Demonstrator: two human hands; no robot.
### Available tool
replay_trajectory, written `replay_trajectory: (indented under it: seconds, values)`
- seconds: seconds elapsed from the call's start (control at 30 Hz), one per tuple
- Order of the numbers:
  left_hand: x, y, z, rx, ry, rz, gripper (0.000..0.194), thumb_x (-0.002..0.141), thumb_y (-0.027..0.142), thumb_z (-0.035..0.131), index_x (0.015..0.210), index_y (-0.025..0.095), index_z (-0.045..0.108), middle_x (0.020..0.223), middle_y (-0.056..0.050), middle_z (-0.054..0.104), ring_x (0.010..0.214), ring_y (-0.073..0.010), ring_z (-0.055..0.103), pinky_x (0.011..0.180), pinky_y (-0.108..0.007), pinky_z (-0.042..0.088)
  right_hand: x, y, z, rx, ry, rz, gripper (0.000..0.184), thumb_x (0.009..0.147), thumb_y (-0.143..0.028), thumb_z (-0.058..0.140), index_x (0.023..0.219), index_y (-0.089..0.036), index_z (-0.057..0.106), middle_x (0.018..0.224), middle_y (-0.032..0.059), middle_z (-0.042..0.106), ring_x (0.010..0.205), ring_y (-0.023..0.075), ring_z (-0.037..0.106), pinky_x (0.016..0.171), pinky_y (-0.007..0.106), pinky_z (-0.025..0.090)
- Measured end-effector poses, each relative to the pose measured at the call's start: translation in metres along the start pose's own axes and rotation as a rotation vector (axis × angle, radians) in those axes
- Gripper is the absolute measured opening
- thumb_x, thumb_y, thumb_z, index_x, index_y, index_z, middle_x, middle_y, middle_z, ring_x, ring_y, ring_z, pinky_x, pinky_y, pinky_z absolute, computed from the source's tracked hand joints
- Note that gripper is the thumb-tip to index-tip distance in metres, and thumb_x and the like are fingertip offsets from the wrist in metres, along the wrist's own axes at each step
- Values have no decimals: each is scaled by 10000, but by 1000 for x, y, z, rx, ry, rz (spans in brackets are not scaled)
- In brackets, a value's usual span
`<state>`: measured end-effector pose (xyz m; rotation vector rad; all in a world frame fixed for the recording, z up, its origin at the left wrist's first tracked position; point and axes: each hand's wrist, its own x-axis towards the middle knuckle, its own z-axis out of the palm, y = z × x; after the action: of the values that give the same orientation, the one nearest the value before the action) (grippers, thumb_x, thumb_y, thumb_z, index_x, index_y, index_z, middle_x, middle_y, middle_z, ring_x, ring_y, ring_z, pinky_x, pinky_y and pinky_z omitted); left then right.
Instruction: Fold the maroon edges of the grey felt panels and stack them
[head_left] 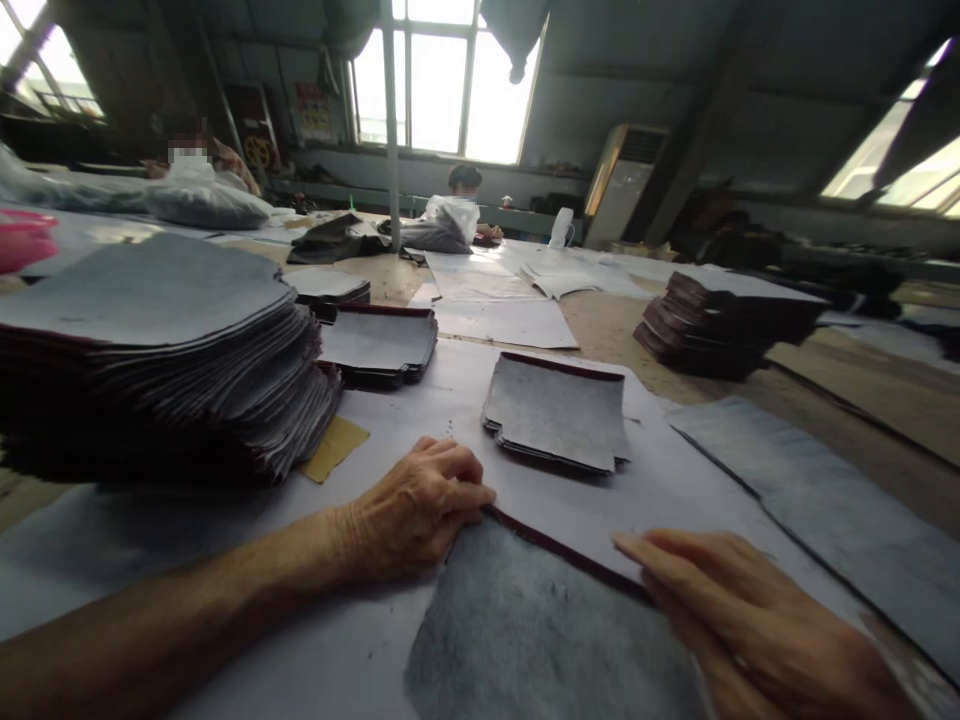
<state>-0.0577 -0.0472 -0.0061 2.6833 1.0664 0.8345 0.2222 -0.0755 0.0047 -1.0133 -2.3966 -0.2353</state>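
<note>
A grey sheet piece point(547, 620) with a dark red-brown edge strip along its far side lies in front of me; its fabric kind I cannot tell. My left hand point(424, 505) has its fingers curled in a pinch at the far left corner of that piece. Toward the right end of the strip, my right hand point(750, 600) rests with fingers stretched out and touching the edge. Just beyond the hands sits a small stack of similar pieces point(559, 405) with dark upturned far edges.
A tall pile of grey pieces point(150, 290) stands at left, beside a yellow-brown scrap point(335, 448). Another small stack point(379, 340) is behind it. Dark stacked bundles point(727, 325) and a long grey sheet point(825, 510) lie at right. Two people sit across the table.
</note>
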Motion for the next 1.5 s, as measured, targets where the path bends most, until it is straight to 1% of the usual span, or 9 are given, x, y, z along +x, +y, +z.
replay_trajectory:
  seconds: [0.13, 0.33, 0.5, 0.57, 0.67, 0.83, 1.17, 1.37, 1.5]
  values:
    - [0, 0, -1, 20, -26, 9, 259, 824, 105, 437, 950, 201, 643, 870, -48, 582, 798, -154, 510, 752, -332, 372, 52, -40, 28, 201, -68, -28, 295, 823, -51, 383, 933, -156, 636, 787, 61, 599, 730, 162, 562, 623, 267, 518]
    - [1, -6, -7, 66, -134, 78, 343, 732, 36, 460, 994, 185, 623, 894, -56, 571, 819, -172, 509, 799, -359, 377, 50, -43, 55, 160, -24, -198, 355, 802, -11, 336, 1015, -41, 618, 817, 126, 598, 733, 208, 500, 626, 354, 512]
    - [-2, -14, -12, -79, -32, -15, 388, 795, 48, 408, 1132, 174, 556, 951, -68, 579, 866, -157, 524, 802, -323, 412, 49, -39, 54, 138, -37, -202, 359, 805, -21, 348, 1070, -35, 590, 865, 134, 594, 745, 216, 483, 616, 367, 505]
    - [-5, -14, -16, -105, 25, -67, 325, 818, 83, 424, 1081, 172, 591, 913, -62, 588, 835, -149, 533, 776, -309, 418, 50, -38, 54, 126, -55, -203, 371, 801, -22, 349, 1094, -38, 575, 873, 136, 588, 748, 218, 481, 613, 374, 501]
    - [-10, -10, -22, -101, -36, -82, 216, 809, 128, 487, 918, 197, 660, 799, -23, 593, 729, -125, 536, 733, -301, 395, 50, -36, 56, 100, -78, -208, 394, 798, -26, 351, 1141, -42, 545, 859, 136, 575, 741, 219, 479, 593, 372, 493]
    - [-10, -6, -23, -76, -187, -71, 187, 794, 134, 516, 862, 215, 669, 742, 1, 583, 688, -106, 533, 718, -288, 355, 49, -35, 58, 72, -81, -226, 435, 784, -18, 356, 1186, -82, 509, 840, 120, 547, 740, 213, 474, 589, 364, 476]
    - [-7, -8, -20, -71, -155, -43, 160, 778, 143, 528, 792, 204, 675, 676, 13, 566, 654, -97, 534, 716, -278, 347, 52, -38, 59, 1, -85, -220, 466, 758, -26, 363, 1188, -140, 502, 808, 88, 522, 701, 178, 465, 586, 293, 425]
    - [-5, -7, -19, -54, -134, -10, 166, 780, 130, 507, 743, 178, 662, 628, 12, 556, 621, -97, 527, 703, -278, 344, 58, -44, 57, -44, -166, -182, 502, 723, -36, 396, 1184, -178, 536, 753, 69, 510, 612, 148, 433, 541, 272, 382]
    - [-5, -5, -19, -29, -146, -22, 159, 794, 144, 514, 742, 184, 659, 634, 15, 561, 624, -95, 525, 722, -278, 347, 61, -42, 50, 113, -253, -69, 489, 762, -60, 374, 1189, -227, 545, 781, 64, 518, 640, 154, 470, 555, 277, 415]
